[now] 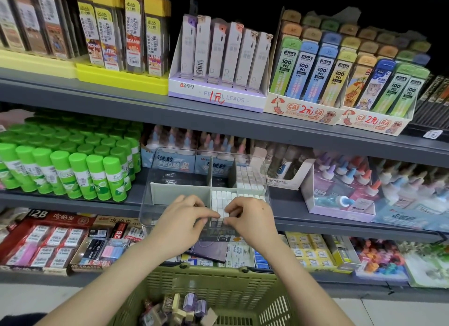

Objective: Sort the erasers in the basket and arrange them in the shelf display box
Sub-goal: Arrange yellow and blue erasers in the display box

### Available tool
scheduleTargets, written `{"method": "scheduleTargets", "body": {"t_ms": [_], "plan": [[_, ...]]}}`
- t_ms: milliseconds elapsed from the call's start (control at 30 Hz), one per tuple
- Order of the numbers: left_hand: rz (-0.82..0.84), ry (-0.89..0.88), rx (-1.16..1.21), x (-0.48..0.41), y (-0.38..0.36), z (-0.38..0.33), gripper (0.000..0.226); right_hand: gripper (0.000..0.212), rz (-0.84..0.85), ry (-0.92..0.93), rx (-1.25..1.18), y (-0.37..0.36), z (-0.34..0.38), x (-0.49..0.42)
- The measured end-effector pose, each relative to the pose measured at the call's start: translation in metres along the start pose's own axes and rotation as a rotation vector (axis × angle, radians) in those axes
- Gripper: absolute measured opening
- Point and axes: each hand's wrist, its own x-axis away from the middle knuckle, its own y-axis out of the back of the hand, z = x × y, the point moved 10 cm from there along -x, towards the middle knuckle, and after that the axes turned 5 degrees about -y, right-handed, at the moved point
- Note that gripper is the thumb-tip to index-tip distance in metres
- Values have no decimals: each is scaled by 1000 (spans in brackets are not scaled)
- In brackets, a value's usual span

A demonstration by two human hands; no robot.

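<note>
- The white erasers [222, 199] stand packed upright in rows in the front right compartment of the clear display box [155, 204]. The box sits at the front edge of the middle shelf [73, 201].
- More white erasers [250, 178] fill the back right compartment of the same box, behind a grey divider [179, 192].
- The right hand [254, 217] is at the box's front right corner. Its grip is drawn in, with thumb and curled forefinger pinching the front row of white erasers.
- The left hand [184, 220] reaches in over the front wall of the box, just left of the right hand. Its fingers are curled and its thumb tip touches the same front row, but I cannot tell whether that grip holds an eraser or only presses on one.
- The two hands nearly meet over the front row, and both forearms rise from below the box.
- Below and in front of the box is a green plastic basket [211, 276], with loose erasers [187, 306] in purple and cream wrappers heaped in its bottom.
- Just under the box, a dark flat object [209, 250] lies on packs on the lower shelf.
- Left of the box, on the same shelf, stand green-capped glue sticks [73, 170] in tight rows.
- To the right of the box are trays of glue bottles [340, 187] with coloured tips.
- Below the box to the left lie red boxes of packed erasers [48, 240].
- On the shelf above the box stands a pencil leads carton [218, 97], with more lead cases on either side of it.
</note>
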Motion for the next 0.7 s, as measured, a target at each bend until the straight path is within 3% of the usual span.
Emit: {"method": "scheduleTargets", "body": {"t_ms": [200,300,400,467,567,667,700], "plan": [[-5,-21,2,-1,0,0,33,18,40,-34,-89,1,-10,7],[-37,-10,49,5,12,0,34,14,-57,7,-90,19,-2,21],[-120,-8,17,24,30,1,31,16,-169,37,-293,35,-5,53],[-201,-23,-27,48,38,3,27,21,-158,28,-443,20,-16,81],[-247,-68,-119,93,32,7,21,16,15,-84,-451,-50,-47,112],[-138,-20,-233,140,-5,35,30,5,288,-237,-332,-158,-90,137],[-84,12,-270,157,-20,48,32,10,388,-261,-277,-192,-100,149]]}}
